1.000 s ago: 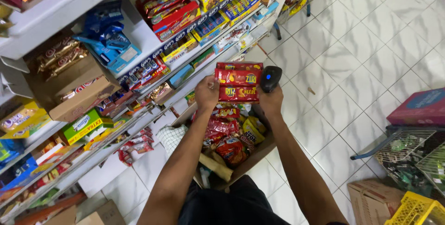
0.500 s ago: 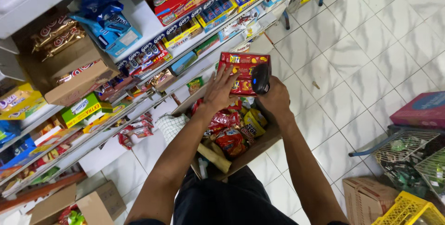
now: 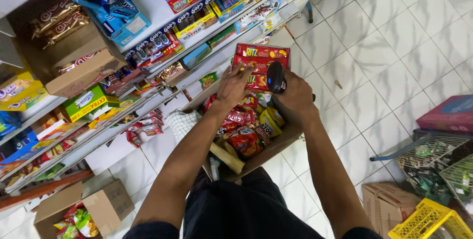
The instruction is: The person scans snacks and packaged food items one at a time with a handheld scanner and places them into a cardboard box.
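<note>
Red cracker packs (image 3: 261, 58) are gripped by left hand (image 3: 235, 85); black scanner (image 3: 276, 77) is clasped in right hand (image 3: 295, 96), aimed at them. Carton (image 3: 276, 145) remains full of snacks.

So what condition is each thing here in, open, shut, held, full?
Red cracker packs: sealed, held up by the left hand.
Black scanner: gripped in the right hand, against the packs.
Cardboard box: open, full of snack packets.
Small floor box: flaps open.
Yellow crate: upright.
</note>
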